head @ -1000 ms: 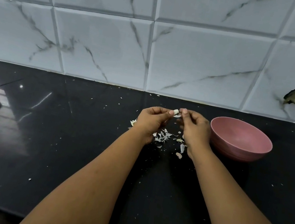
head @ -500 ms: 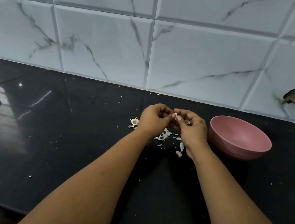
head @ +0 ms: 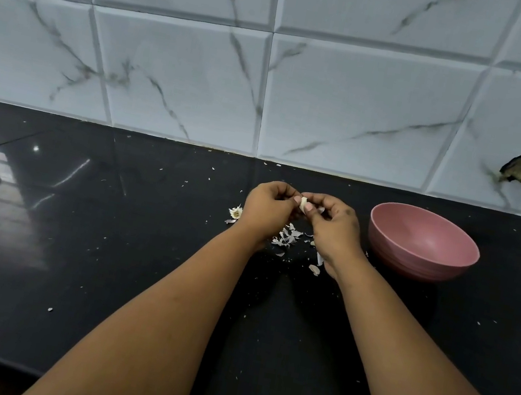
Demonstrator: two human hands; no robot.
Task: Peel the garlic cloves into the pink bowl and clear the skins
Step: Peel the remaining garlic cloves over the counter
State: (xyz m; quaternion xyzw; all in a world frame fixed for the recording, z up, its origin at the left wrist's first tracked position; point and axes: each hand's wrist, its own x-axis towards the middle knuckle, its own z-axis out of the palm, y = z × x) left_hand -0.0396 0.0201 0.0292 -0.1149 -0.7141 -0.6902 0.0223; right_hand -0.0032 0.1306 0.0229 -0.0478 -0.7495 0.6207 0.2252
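Between both thumbs, left hand [head: 269, 207] and right hand [head: 334, 226] pinch garlic clove [head: 303, 202].

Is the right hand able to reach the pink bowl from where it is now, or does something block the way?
Probably yes. The right hand is just left of the pink bowl, and only bare black counter shows between them. Its fingers are busy pinching the garlic clove with the left hand.

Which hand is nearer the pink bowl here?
Right. The right hand sits just left of the pink bowl, apart from its rim. The left hand is farther left, beyond the garlic clove both hands pinch.
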